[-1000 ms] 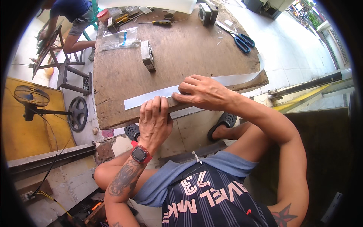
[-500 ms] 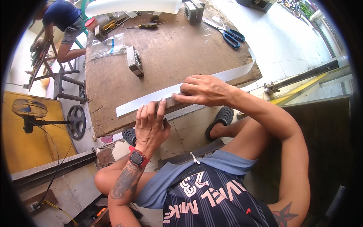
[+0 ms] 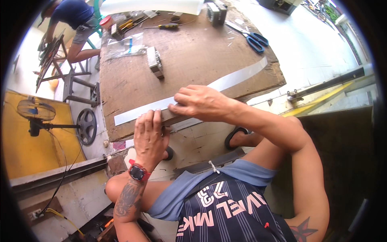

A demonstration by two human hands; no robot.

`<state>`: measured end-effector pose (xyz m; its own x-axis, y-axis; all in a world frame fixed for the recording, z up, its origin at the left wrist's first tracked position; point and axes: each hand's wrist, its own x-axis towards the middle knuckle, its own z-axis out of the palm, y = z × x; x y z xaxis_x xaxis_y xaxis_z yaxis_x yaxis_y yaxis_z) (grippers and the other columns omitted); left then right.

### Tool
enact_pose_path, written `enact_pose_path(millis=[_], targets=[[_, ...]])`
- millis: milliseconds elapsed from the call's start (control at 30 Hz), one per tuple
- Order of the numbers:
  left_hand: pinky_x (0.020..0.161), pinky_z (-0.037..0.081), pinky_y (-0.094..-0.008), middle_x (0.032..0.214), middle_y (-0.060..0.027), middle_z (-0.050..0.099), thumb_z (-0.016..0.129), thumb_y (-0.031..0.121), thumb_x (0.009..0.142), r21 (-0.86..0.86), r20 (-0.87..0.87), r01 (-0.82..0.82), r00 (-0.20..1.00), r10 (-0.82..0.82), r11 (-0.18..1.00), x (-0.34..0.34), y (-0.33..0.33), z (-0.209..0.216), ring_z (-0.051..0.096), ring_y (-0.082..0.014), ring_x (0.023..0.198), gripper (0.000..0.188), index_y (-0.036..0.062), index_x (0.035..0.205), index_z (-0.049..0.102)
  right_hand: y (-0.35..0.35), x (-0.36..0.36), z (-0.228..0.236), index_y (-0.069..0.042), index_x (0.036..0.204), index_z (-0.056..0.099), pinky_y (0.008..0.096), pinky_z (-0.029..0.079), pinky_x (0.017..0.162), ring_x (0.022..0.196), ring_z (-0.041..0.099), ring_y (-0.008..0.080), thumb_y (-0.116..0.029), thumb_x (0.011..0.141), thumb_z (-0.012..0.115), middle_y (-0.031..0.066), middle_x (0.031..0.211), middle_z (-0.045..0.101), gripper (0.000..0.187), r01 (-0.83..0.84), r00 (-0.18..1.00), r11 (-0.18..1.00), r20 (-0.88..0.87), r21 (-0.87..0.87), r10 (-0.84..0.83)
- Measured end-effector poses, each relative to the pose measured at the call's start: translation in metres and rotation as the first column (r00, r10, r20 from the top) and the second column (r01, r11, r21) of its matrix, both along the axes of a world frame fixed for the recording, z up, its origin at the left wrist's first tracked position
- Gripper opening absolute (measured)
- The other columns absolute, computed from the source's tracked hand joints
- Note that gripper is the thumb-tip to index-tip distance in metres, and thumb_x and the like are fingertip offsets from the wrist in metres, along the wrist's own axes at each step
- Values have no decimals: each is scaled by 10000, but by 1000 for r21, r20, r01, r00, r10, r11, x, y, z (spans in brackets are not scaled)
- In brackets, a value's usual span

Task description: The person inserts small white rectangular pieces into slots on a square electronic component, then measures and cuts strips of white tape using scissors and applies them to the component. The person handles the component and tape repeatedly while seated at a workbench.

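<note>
A long white strip lies along the near edge of a worn wooden table, its right part bending away toward the far right corner. My right hand is closed over the strip's near edge, thumb and curled fingers on it. To its left, my left hand reaches up over the table edge, its fingers straight and close together with the tips at the strip. The left thumb hangs beside the table edge. Below that edge, between my hands, a pale band shows; I cannot tell what it is.
Blue-handled scissors lie at the right. Beyond the strip are a small metal block, a clear plastic bag, a screwdriver and a large white sheet. A person works at the far left, past a fan.
The strip has shifted left along the table, and both hands have moved left with it. Its far end, which rose past the table corner, now lies over the tabletop. The view has also swung slightly.
</note>
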<state>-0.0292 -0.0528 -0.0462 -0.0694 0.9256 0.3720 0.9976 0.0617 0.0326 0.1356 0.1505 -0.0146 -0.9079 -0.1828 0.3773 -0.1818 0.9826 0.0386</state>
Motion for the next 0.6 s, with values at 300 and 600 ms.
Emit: enact_pose_path(millis=[300,600], targets=[[1187,355,-479,1348,-85,478,757,131,724,12,-59,-22,998,22,1000,-13,-11,-2,466,-274,1289,847,203,1522,484,4,2,-24,-98,1205,654,324,585,857,923,651,194,-135,854,675,38,990,599,353,-43,987,999,-156,-3,42],[1180,373,-477,1363,-94,465,750,153,705,35,-44,32,999,-31,999,-4,0,-18,449,-300,1309,850,196,1511,483,9,17,-18,-90,1214,645,330,575,915,983,637,202,-125,883,661,50,1021,605,333,-18,997,1000,-76,20,19]])
